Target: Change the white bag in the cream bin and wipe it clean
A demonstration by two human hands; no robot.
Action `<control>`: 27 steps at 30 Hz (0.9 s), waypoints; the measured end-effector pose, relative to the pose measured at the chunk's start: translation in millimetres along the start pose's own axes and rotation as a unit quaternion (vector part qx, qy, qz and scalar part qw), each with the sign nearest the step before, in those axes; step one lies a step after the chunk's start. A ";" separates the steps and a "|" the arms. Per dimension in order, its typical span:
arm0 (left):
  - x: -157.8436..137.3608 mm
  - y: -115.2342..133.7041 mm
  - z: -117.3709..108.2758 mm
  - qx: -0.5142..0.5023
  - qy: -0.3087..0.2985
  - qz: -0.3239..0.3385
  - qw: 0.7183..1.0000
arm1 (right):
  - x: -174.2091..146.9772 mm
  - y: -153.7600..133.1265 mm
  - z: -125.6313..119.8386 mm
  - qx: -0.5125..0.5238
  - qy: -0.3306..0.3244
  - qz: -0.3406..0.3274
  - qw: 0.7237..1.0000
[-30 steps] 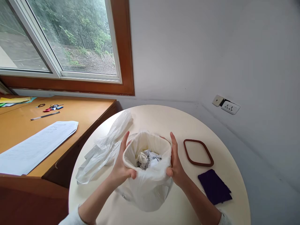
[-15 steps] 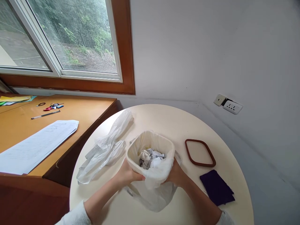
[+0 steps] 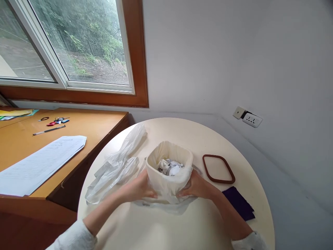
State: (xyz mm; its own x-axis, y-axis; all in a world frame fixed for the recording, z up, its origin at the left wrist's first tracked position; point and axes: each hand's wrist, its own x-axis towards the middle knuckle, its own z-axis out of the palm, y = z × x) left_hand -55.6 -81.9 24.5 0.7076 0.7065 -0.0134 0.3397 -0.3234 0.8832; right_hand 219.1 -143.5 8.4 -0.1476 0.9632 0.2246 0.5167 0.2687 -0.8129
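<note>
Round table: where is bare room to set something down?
On the table, there is room behind the bin, towards the wall, and in front between the forearms. The left is crowded by a plastic bag, the right by a brown frame and purple cloth, the middle by the left hand and right hand around the bin.

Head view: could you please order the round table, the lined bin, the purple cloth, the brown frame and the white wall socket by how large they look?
1. Round table
2. Lined bin
3. Purple cloth and brown frame, unranked: they look alike in size, and the former is partly hidden
4. White wall socket
</note>
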 end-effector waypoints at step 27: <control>65.3 77.6 -18.9 -0.043 0.220 -0.056 0.973 | 6.3 -35.6 38.8 0.025 0.210 -0.041 0.977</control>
State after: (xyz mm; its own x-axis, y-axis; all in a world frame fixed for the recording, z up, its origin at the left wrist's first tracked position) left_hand 5.3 -49.1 101.0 0.3287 0.9415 0.0745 0.3331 -0.1894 0.9237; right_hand 167.1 -147.2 17.9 0.1767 0.8583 0.4818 0.4751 0.3543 -0.8054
